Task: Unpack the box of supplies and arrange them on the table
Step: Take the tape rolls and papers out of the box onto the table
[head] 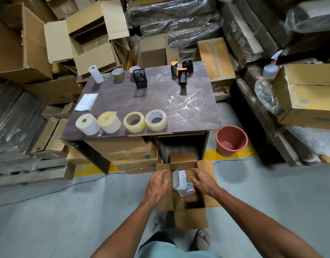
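On the floor in front of you, the open cardboard box (186, 200) sits below the near edge of the surface (188, 116). Your left hand (156, 185) rests on its left flap, fingers relaxed and spread, holding nothing. Inside, white paper packets (179, 178) stand against the far left corner, with a small colourful packet (185, 189) beside them that is too blurred to identify. Your right hand (204, 180) reaches in over the right wall, fingers loosely extended; whether they touch anything is hidden. On the surface, four rolls line the near edge from left: white roll (87, 124), yellow-topped roll (109, 122), and two clear tape rolls (134, 121), holes upward. The right half lies bare.
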{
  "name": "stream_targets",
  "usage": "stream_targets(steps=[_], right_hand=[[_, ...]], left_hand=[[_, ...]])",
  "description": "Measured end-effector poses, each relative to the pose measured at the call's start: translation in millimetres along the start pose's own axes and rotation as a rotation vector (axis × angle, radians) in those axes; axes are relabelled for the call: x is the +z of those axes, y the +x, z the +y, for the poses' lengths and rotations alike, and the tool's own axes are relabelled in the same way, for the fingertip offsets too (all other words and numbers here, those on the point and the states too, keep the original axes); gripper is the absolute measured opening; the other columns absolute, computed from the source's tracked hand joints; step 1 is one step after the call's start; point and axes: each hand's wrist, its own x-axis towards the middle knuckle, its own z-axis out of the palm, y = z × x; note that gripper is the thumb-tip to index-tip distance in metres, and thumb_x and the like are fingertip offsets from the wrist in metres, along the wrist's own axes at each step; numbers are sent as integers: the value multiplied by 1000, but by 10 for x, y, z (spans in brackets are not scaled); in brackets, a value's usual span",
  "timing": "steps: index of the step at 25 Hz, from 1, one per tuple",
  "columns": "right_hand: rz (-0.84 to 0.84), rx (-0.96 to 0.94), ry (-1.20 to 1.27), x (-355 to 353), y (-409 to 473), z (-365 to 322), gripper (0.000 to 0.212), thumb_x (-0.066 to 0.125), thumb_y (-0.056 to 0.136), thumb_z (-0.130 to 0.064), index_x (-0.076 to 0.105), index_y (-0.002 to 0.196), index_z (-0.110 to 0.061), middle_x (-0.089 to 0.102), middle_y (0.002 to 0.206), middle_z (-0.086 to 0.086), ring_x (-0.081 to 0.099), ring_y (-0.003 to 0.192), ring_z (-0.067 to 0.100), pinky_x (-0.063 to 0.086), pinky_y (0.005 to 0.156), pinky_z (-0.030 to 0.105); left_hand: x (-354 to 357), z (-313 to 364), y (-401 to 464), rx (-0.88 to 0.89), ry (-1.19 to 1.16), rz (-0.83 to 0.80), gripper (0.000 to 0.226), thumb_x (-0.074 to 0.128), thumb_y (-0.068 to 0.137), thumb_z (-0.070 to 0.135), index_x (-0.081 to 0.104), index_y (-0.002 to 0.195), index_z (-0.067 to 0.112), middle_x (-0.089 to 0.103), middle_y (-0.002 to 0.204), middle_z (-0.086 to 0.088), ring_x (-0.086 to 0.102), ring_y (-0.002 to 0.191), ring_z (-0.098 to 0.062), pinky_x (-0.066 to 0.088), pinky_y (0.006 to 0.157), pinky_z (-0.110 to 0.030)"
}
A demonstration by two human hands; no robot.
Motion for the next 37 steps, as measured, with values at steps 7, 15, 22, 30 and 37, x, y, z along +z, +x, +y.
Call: stream_targets(steps=[7,15,22,30,37], right_hand=[[-24,95,7,182,-28,116,45,47,100,-19,46,145,-12,56,140,15,54,126,29,43,105,37],[-32,170,34,396,333,221,47,49,101,-22,44,148,-14,53,145,12,53,129,27,44,107,37],[-62,221,43,889,863,736,47,51,100,-27,47,145,-16,56,140,10,56,125,27,47,104,37],[-111,274,12,1870,1863,1828,47,53,93,-20,54,138,-8,60,136,16,57,124,34,44,101,30],[-131,287,91,3053,2797,2752,52,54,98,-13,41,148,-2,52,143,15,52,131,32,41,101,25]], left_hand=[[208,-196,72,-15,26,-138,45,51,98,18,51,143,16,52,145,-4,48,132,-18,32,103,-21],[450,-396,416,-18,-15,-242,54,57,93,15,46,147,21,47,148,-3,45,135,-18,38,108,-29],[1104,-931,867,-32,-11,-296,58,60,93,18,42,148,24,43,151,-3,43,136,-20,43,110,-38],[2485,-1857,1667,-41,-1,-333,58,67,89,28,46,144,30,48,144,4,49,130,-19,48,102,-31],[3879,-2640,2388,-66,29,-235,72,71,87,24,39,151,15,39,156,-8,36,144,-27,31,116,-35]])
